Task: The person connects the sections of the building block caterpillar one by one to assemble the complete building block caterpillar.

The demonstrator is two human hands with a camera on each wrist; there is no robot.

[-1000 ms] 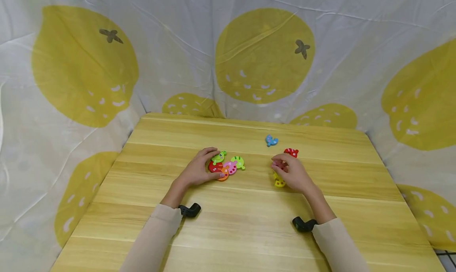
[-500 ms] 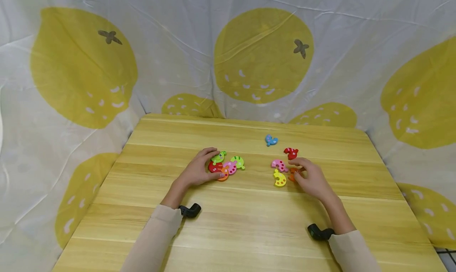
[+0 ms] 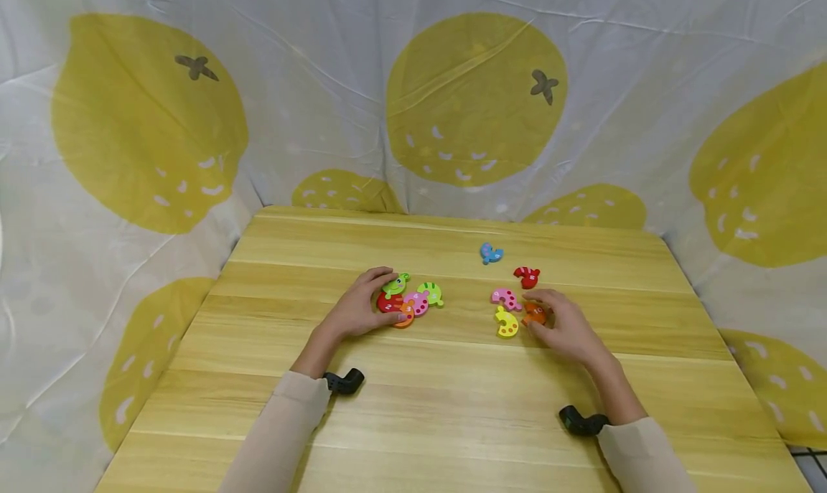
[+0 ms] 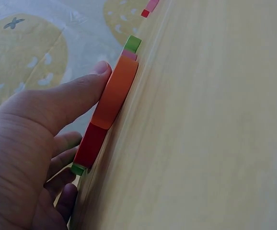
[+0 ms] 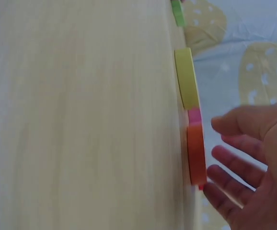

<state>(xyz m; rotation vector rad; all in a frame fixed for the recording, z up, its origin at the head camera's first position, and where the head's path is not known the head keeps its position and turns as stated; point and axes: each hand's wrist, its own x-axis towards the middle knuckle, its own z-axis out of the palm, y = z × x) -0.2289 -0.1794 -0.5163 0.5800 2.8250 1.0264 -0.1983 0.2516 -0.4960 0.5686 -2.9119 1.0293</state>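
Observation:
In the head view my left hand holds a chain of joined puzzle pieces. Its thumb rests on the orange piece and its fingers lie by the green head piece. A red piece, a pink piece and a green striped piece belong to the same group. My right hand is spread around a loose orange piece, thumb and fingers apart. The right wrist view shows that orange piece beside the fingertips; contact is unclear.
Left of the right hand lie a loose pink piece and a yellow piece. Farther back are a red striped piece and a blue piece. A lemon-print cloth hangs behind the wooden table.
My right hand has moved right from the pink and yellow pieces, uncovering them, to the loose orange piece. Its fingers have spread around that piece. The left hand stays in place.

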